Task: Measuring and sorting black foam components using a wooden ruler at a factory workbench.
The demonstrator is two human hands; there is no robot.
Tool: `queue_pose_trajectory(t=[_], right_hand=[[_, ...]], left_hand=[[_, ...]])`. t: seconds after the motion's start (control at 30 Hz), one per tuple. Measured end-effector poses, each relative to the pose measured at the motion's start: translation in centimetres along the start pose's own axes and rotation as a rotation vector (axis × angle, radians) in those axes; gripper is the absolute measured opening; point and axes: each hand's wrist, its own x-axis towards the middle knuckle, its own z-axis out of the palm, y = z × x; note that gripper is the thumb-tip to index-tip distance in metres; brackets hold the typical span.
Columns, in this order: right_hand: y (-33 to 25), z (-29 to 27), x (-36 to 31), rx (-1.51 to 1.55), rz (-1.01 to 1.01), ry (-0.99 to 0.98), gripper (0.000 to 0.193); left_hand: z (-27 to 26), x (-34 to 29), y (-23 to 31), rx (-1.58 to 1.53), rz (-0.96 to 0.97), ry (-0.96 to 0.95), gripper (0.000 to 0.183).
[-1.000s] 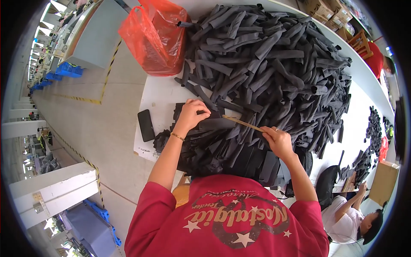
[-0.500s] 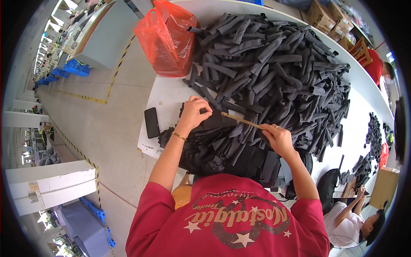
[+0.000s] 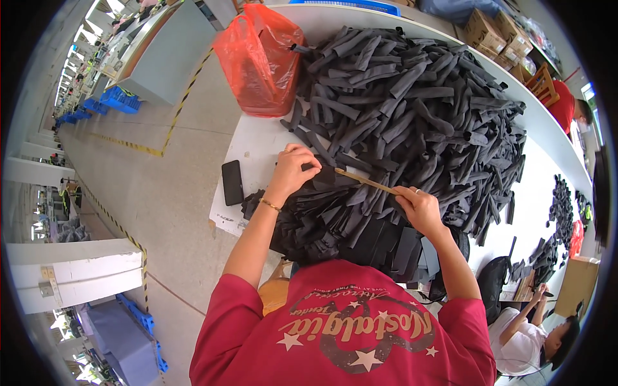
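Observation:
My left hand [image 3: 296,170] is closed in a pinch at the edge of a dark fabric piece [image 3: 327,177]. A thin flat wooden stick [image 3: 368,183] is gripped in my right hand [image 3: 418,207], slanting up to the left. The stick's tip meets that fabric piece, a short gap from my left fingertips. Below both hands lies a heap of flat black fabric pieces [image 3: 315,222], reaching the near table edge. Just beyond them rises a large pile of dark grey fabric tubes [image 3: 412,109]. My left fingers partly cover the cloth they pinch.
A red plastic bag [image 3: 261,71] stands at the table's far left corner. The black phone [image 3: 232,183] lies by the left edge of the white table [image 3: 248,135]. A raised white ledge [image 3: 444,40] runs behind the pile. At lower right sits another person [image 3: 524,338].
The view has shifted slightly, so the bag, phone and pile appear a little lower and farther right. Both hands keep nearly the same pose, with the stick still at the fabric.

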Motion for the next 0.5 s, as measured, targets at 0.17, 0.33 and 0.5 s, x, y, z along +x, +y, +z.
queue_pose_trajectory(t=[0.17,0.33,0.5], right_hand=[[-0.3,0.5,0.0,-0.021,-0.025,-0.044,0.021],[-3.2,4.2,1.7,0.252,0.069,-0.040,0.035],[-4.1,7.5,0.7,0.632,0.237,-0.080,0.037]], left_hand=[[0.2,0.1,1.0,0.001,0.030,0.025,0.010],[3.2,-0.2,6.1,0.025,0.206,-0.029,0.010],[3.4,-2.6,7.9,-0.408,-0.100,0.650,0.042]])
